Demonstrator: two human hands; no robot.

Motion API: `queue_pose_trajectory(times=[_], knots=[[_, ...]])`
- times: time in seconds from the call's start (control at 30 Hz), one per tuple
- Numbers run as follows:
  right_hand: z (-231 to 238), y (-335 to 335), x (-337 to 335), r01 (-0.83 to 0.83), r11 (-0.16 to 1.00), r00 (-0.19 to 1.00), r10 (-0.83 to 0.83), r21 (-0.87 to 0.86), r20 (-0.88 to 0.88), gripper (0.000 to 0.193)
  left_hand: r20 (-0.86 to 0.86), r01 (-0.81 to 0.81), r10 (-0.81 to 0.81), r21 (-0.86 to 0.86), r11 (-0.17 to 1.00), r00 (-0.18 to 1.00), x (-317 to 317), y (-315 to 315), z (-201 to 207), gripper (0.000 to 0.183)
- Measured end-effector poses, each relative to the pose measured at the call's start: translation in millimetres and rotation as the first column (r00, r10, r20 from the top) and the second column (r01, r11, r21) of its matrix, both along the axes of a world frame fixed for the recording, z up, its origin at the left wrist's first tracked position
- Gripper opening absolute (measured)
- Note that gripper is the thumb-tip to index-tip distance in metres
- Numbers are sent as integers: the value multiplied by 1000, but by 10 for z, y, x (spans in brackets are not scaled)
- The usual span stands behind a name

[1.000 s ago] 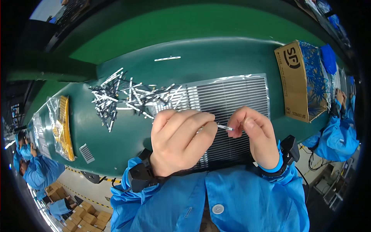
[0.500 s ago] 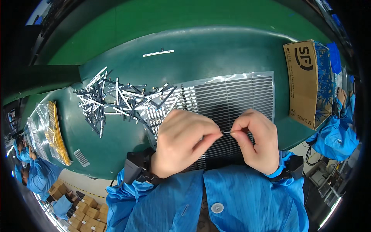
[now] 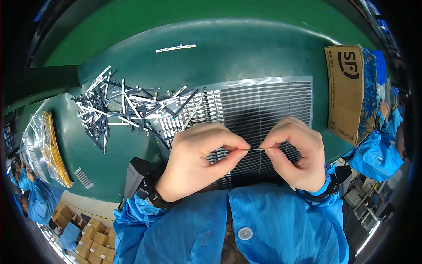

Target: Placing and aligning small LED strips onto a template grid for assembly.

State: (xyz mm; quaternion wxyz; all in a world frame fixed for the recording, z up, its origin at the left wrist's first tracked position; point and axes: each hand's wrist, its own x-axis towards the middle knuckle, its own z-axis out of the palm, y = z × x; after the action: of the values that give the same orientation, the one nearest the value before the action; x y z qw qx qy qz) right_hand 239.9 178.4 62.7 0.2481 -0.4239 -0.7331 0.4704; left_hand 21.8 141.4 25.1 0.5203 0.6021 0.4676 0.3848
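The fingers (image 3: 235,140) hide both ends of the thin strip (image 3: 255,150) between them.

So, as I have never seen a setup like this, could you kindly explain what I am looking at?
There is no robot here: these are a person's own bare left hand and right hand. A wide fisheye camera on the person's head looks down, so straight edges bend near the rim. Both hands pinch a slim piece between their fingertips; its details are too small to tell.

On the green table lie a loose pile of black and white strips, a striped sheet partly beneath the hands, and one separate white strip farther away. A yellow bundle in clear plastic lies left, and a cardboard box stands right.
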Motion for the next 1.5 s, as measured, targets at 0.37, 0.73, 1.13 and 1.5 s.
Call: queue_pose_trajectory(times=[0.37,0.73,1.13,1.5], knots=[[41,11,5,-77,996,996,75,50,39,20,-36,33,-32,46,998,999,3,-29,10,18],[31,55,79,-176,965,980,154,-193,-127,16,18,138,-140,84,987,990,-17,-19,29,20],[39,32,49,-74,997,997,74,-35,-16,18,114,192,-200,78,978,973,-6,-11,85,19],[859,273,1164,459,693,688,-674,556,271,5,366,-25,68,-120,992,928,-49,-136,115,23]])
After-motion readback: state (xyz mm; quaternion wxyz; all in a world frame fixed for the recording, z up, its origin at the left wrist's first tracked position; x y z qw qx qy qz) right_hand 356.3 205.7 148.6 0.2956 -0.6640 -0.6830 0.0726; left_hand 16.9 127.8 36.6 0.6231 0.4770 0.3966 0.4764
